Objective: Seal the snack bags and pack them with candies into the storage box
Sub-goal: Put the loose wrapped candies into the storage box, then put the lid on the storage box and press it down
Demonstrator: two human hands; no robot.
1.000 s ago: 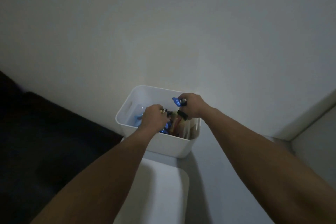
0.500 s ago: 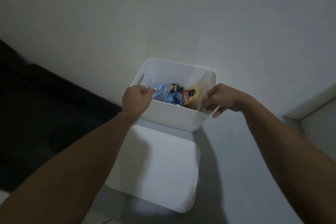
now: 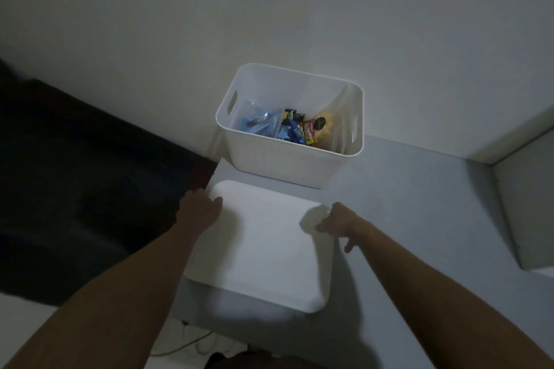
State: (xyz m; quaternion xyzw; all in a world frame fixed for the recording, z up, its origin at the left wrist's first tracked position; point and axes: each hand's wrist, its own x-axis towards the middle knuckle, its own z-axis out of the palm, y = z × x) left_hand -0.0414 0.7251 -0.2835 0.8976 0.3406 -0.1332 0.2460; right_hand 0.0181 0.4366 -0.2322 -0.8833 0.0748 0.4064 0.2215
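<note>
Two hands are on the lid, one per side. Going L to R: dark floor area (image 3: 75,189) fills the left of the view, dim, no detail readable. Your left hand (image 3: 200,209) sits at the lid's far-left corner, thumb on top of the white surface, fingers wrapped over the edge out of sight, so it's gripping that corner. The white lid (image 3: 263,249) lies flat on the grey table (image 3: 419,204), its near-left part overhanging the table edge, just in front of the storage box (image 3: 287,165) but apart from it. The box stands upright near the wall (image 3: 269,9), open on top, w/ handle slots in its left and right walls. Inside, L to R: a clear snack bag (image 3: 259,121) w/ blue contents, then small candies (image 3: 295,129) in blue, black and red wrappers mid-box, then a second clear bag w/ yellow snacks (image 3: 325,127) leaning on the right wall. Can't tell if the bags' seals are shut, too dim. Your right hand (image 3: 337,223) is at the lid's far-right corner, fingers curled down onto the edge, pinching it; one finger sticks out loose toward the table. Far right, a white ledge (image 3: 509,144) meets the wall.
</note>
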